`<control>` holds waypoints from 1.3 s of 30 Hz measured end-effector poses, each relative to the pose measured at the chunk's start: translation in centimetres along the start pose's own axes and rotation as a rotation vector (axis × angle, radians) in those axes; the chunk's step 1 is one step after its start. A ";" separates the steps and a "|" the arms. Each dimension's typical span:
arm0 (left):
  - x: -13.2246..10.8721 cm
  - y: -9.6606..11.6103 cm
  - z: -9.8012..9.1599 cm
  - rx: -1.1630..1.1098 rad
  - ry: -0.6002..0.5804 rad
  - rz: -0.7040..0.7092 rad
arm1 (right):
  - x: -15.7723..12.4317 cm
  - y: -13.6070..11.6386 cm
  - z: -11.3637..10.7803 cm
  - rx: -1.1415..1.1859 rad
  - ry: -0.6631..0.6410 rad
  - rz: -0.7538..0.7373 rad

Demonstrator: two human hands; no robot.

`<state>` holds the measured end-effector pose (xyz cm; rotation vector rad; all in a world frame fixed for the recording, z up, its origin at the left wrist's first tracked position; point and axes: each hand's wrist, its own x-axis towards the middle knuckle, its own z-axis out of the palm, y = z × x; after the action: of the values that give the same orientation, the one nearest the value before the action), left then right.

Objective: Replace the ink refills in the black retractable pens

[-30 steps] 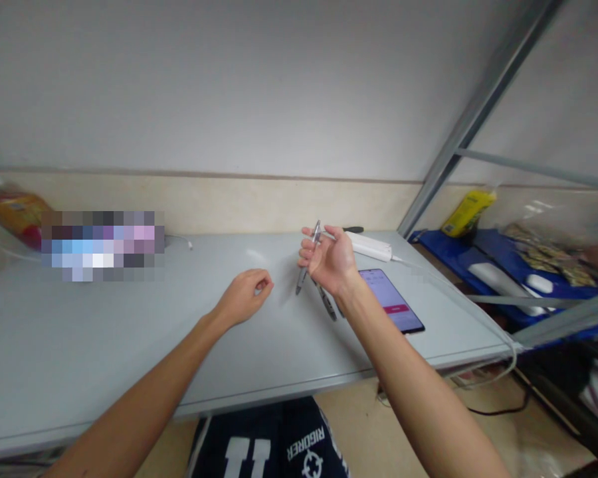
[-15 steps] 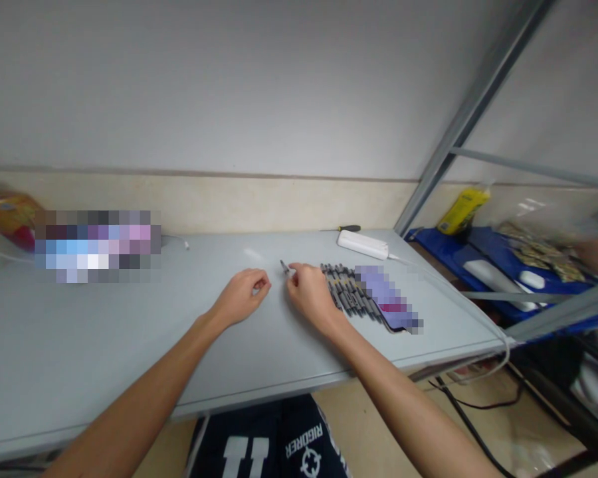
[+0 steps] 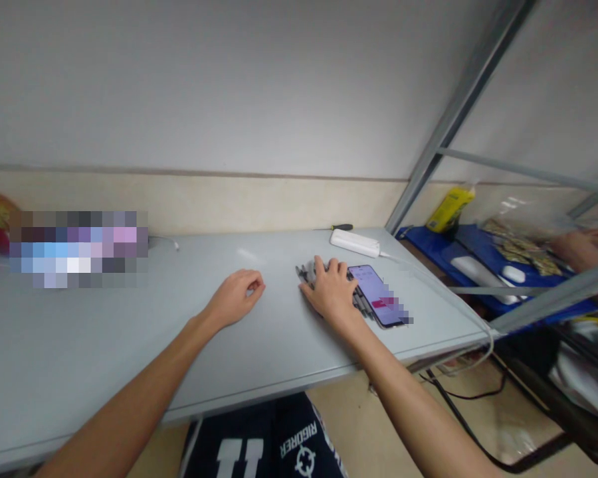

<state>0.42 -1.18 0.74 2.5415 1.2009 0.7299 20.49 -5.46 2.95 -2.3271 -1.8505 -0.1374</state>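
Observation:
On the desk, a row of dark grey pens point(image 3: 363, 307) lies side by side, several of them, slanting next to a phone with a lit screen point(image 3: 373, 292). My right hand point(image 3: 331, 287) is over the row, palm down with its fingers spread, touching it and hiding much of it. A few pen ends point(image 3: 301, 272) show at the left of that hand. My left hand point(image 3: 233, 297) rests on the desk farther left, its fingers curled toward the thumb; nothing shows in it.
Behind the phone lie a white power strip point(image 3: 355, 243) with a cable and a screwdriver point(image 3: 342, 227). A blurred-out object point(image 3: 80, 245) stands at the left. Past the metal frame point(image 3: 441, 143), another person's arm point(image 3: 585, 249) reaches over a blue surface point(image 3: 423, 240) with a yellow packet point(image 3: 451, 208).
My right hand has moved right, from pinching a dark pen left of the row to lying open over the row. My left hand stays curled in place. The view has shifted slightly.

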 end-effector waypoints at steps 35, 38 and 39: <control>0.0 0.2 -0.2 0.003 -0.017 -0.013 | 0.7 0.5 0.1 0.180 -0.132 0.041; 0.0 0.3 -0.2 0.008 -0.014 -0.011 | 0.7 0.2 -0.1 0.153 -0.215 0.058; 0.0 0.3 -0.2 0.007 -0.014 -0.011 | 0.6 0.1 -0.2 0.139 -0.232 0.061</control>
<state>0.49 -1.34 1.02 2.5398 1.2136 0.7050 20.70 -4.88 3.22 -2.3841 -1.8189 0.2716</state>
